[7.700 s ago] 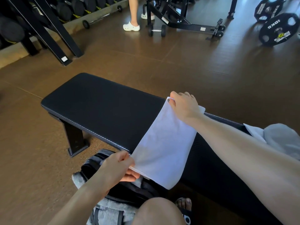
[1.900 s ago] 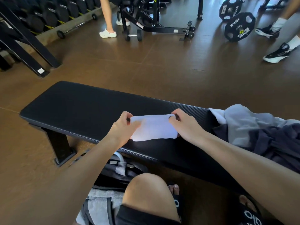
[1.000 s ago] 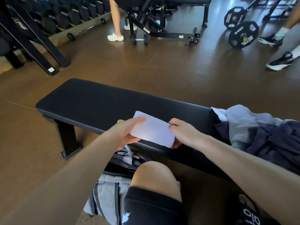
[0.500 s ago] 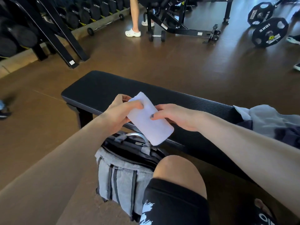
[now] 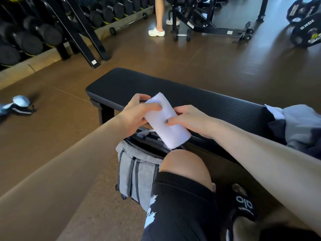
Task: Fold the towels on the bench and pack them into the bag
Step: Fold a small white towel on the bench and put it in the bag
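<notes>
1. Left hand: grips the upper end of the folded white towel.
2. Right hand: holds the towel's right edge, thumb pressed on top.
3. Towel: tilted, lower end just above the open grey bag.
4. Bag: on the floor beside the black bench.
5. Unfolded towels: heaped on the bench's right end.

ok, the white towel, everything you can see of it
The white towel is folded into a compact, thick oblong with rounded ends; it looks like soft terry cloth, clean and plain. It is held tilted in the air, lower end pointing down at the open top of the grey bag, in front of the bench. The left hand grips its upper end; the right hand pinches its middle.
</notes>
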`<state>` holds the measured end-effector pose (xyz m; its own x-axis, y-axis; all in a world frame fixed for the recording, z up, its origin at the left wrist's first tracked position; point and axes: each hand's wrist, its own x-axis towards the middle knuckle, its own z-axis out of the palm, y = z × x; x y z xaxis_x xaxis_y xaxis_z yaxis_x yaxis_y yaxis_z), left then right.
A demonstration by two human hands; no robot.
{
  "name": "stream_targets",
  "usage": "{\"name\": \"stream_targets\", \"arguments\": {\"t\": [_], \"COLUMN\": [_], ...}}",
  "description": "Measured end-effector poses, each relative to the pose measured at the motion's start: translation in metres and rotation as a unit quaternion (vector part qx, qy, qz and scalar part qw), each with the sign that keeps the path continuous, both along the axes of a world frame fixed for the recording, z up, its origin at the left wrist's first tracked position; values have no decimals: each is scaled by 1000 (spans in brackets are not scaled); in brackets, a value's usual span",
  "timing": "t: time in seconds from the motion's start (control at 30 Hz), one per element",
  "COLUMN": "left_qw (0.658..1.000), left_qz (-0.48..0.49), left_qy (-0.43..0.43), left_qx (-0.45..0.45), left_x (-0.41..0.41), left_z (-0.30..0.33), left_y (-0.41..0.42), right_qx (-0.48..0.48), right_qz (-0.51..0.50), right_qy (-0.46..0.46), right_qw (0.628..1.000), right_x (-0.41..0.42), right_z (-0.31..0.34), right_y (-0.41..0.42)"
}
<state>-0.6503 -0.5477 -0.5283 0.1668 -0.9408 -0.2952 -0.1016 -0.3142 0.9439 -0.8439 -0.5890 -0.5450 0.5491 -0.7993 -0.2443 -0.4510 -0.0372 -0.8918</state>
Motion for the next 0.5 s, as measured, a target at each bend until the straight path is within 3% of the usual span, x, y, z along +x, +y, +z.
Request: {"name": "stream_targets", "arguments": {"t": [0.13,0.23,0.33,0.5], "left_qw": [999,989,966,919], "left_qz": [27,38,-50,-64], "left_qy": [-11,-96,-177,-360], "left_qx": [34,105,180,146], "left_x": [-2,-4,-1,6], "left_z": [0,6,12,-19], "left_y": [8,19,31,45], "right_qx": [-64,-109,-95,-114], "right_qz": [-42,-82,-98,-98], "right_qy": [4,4,-36,-30], "right_qw": [997,991,990,988], "right_x": [6,14,22,49], "right_z": [0,-8,-26,-57], "right_y": [10,15,25,39]}}
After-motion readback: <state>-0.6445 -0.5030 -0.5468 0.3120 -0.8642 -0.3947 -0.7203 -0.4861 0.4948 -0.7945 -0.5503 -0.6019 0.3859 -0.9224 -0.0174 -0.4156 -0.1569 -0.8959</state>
